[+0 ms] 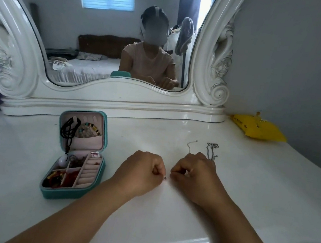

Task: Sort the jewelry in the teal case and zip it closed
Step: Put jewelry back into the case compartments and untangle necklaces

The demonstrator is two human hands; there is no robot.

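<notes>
teal case (pixel 70 191), lid raised, at the table's (pixel 143 211) left side: a zip-around box with pale padded lining. lid pocket holds a beaded bracelet (pixel 89 130) and a black cord necklace (pixel 68 131) hanging into the base; divided tray holds red and gold pieces, ring rolls mostly bare. sorting appears partly done. two thin chains (pixel 211 150) lie loose on the glossy white table, well right of the case; zip not yet closed. left hand (pixel 140 171) and right hand (pixel 195 173), fingers curled, meet over a small metallic ring-like piece (pixel 164 178); the left grip seems to pinch it, the right grip's contents cannot be told.
</notes>
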